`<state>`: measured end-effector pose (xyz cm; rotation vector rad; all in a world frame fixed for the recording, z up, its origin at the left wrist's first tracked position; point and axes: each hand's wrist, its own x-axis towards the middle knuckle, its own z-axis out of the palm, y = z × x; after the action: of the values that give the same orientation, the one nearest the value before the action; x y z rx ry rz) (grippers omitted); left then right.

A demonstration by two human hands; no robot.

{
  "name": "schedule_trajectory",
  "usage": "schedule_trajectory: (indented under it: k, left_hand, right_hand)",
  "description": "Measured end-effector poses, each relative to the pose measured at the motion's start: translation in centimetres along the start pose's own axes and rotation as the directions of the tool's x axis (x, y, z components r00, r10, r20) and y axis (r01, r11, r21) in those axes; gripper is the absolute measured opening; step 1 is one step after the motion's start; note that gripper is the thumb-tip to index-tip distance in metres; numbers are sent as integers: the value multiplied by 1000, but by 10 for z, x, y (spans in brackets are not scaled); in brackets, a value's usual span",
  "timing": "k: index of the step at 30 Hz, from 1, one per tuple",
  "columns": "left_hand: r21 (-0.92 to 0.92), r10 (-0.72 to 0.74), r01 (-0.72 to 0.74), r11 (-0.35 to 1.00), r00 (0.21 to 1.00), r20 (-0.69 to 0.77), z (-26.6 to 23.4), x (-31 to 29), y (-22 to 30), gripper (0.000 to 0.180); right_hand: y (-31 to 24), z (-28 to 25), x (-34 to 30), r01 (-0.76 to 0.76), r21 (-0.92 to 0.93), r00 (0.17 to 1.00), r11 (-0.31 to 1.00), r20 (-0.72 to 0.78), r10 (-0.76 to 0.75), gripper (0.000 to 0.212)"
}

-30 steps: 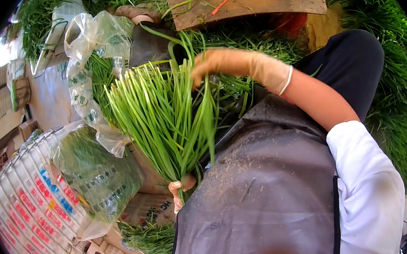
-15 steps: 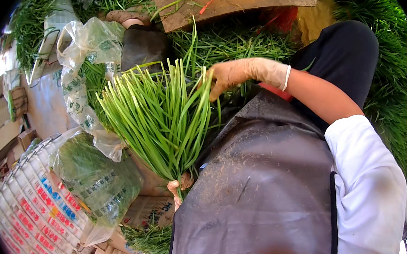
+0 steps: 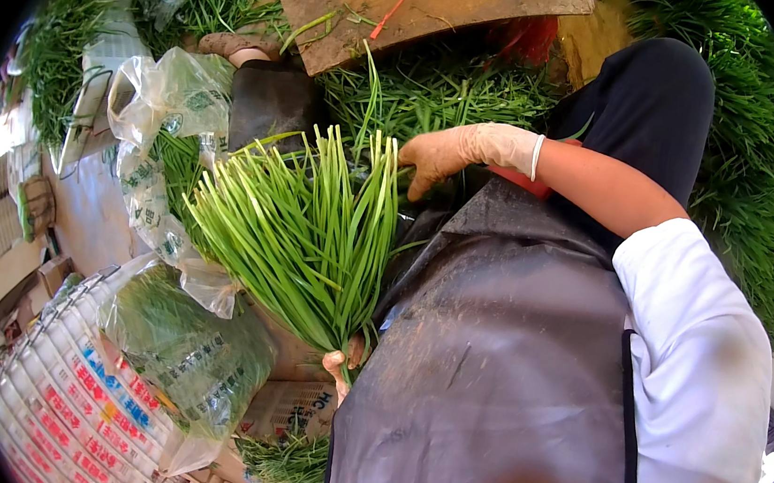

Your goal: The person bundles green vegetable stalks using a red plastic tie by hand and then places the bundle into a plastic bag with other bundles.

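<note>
A fanned bunch of garlic chives (image 3: 302, 242) lies across my front, its pale cut ends spread toward the far side. My left hand (image 3: 336, 366) is closed round the narrow leafy part beside my apron; only a thumb and part of a finger show. At the right edge of the fan, close to the cut ends, is my right hand (image 3: 443, 156) in a thin pale glove. Its fingers bend downward, somewhat apart, with no stalk visible in them; whether they touch the bunch is unclear. A grey-brown apron (image 3: 498, 348) covers my lap.
Loose chives (image 3: 439, 101) lie beneath a worn board (image 3: 430, 10) with a red strip on it. A tall pile of greens (image 3: 759, 205) stands at right. To the left are clear plastic bags (image 3: 197, 344) holding greens and a stack of white printed packs (image 3: 79, 388).
My right hand has shifted slightly away from the cut ends, and its fingers have come off the stalks at the fan's edge. My left hand keeps its hold.
</note>
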<state>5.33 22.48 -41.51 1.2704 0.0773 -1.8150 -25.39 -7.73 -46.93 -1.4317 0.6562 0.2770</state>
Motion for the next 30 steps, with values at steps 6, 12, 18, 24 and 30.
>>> schedule_trajectory:
  k: [6, 12, 18, 24, 30]
  left_hand:
    - [16, -6, 6, 1000, 1000, 7, 4, 7, 2, 37]
    - [0, 22, -22, 1000, 999, -26, 1, 1, -1, 36]
    - [-4, 32, -32, 999, 999, -31, -2, 5, -2, 36]
    - [-24, 63, -64, 998, 997, -54, -5, 6, -12, 36]
    - [-55, 102, -106, 993, 992, -70, -6, 5, -18, 35]
  right_hand:
    - [68, -89, -9, -294, -543, 950, 786, -260, 176, 29]
    - [10, -87, -19, -425, -214, 781, 880, -578, 237, 74]
    - [6, -89, 32, -44, 127, 762, 991, -637, 116, 50]
    - [-66, -138, -120, 384, -207, 427, 900, -824, -372, 29]
    - [-117, -187, -211, -74, -886, -110, 457, -448, -887, 24]
